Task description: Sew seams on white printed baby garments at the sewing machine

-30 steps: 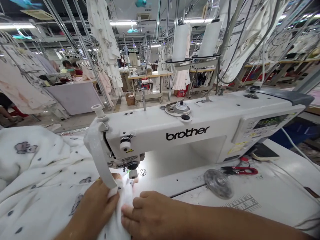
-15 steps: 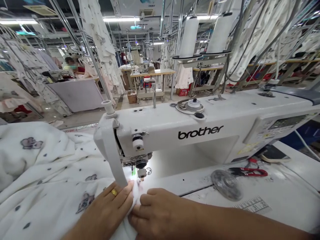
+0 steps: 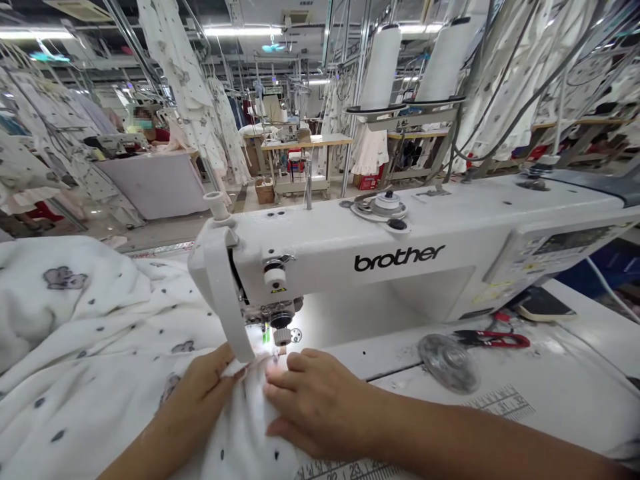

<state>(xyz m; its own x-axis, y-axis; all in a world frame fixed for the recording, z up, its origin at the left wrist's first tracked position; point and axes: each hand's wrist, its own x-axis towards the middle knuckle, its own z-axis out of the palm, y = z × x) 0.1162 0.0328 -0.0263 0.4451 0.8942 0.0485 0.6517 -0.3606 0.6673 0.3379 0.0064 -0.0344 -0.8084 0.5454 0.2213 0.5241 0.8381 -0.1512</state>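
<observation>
A worker's left hand (image 3: 200,390) pinches a fold of white grey-spotted cotton fabric (image 3: 100,333) just before the steel presser foot (image 3: 267,331) of a white Brother sewing machine (image 3: 350,260), while the open right hand (image 3: 315,400) has slid up to press the cloth flat beside it.
</observation>
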